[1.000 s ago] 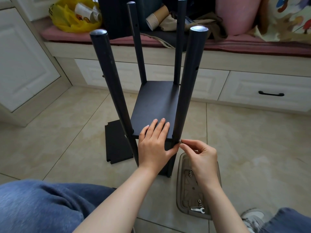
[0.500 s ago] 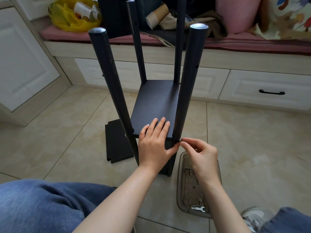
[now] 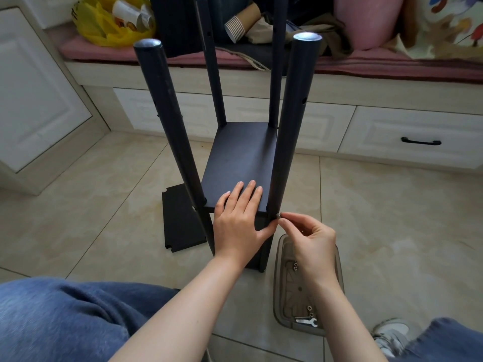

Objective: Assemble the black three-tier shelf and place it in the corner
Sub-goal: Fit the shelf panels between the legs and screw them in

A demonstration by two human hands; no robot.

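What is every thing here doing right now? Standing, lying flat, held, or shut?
Shelf board: level between four upright posts.
Left hand: flat, pressing on shelf board.
Right hand: pinching small fastener against near right post.
Spare board: lying flat on floor.
Wrench: lying in tray.
Drawer: shut.

Beige tiled floor [image 3: 379, 205] — the half-built black shelf [image 3: 240, 163] stands on it near the drawer fronts, posts pointing up. A loose black panel [image 3: 180, 220] lies flat just left of the shelf's near end. Just right of that end sits a clear plastic tray [image 3: 278, 296] — farther right, at the floor's near edge, a pale shoe [image 3: 389, 333].
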